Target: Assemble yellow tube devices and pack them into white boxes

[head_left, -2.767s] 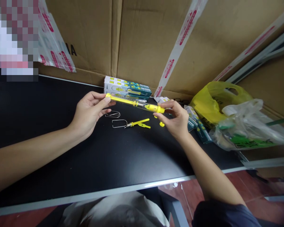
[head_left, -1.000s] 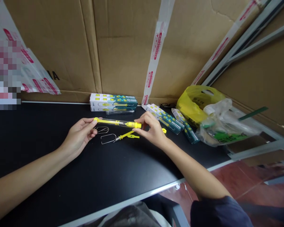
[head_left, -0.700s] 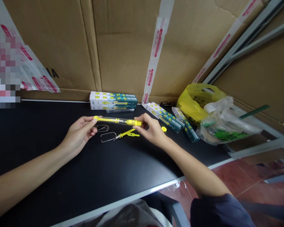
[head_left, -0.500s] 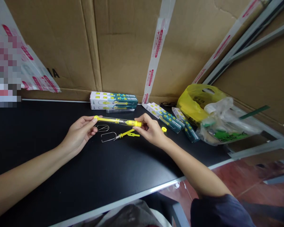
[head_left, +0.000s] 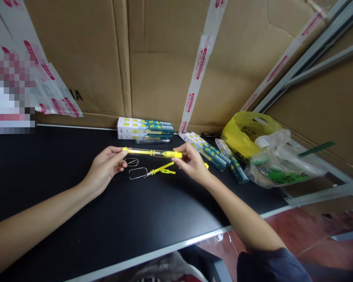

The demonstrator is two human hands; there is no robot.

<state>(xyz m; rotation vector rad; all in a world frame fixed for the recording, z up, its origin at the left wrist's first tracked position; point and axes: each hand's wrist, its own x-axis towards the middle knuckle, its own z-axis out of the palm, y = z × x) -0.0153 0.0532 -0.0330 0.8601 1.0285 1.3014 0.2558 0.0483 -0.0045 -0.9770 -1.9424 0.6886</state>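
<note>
Black table; one clear tube

The tube is clear, with yellow fittings at both ends; inside it run a yellow stem on the left and a metallic section right of centre, beside a yellow band. It lies nearly level above the black table, its right end slightly lower. The left hand pinches the left end; the right hand grips the yellow right end between thumb and fingers. Below it on the table lies a yellow rod, set diagonally, its metallic lower end meeting a bent wire hook. A short yellow strip lies against the rod's right side.
</note>
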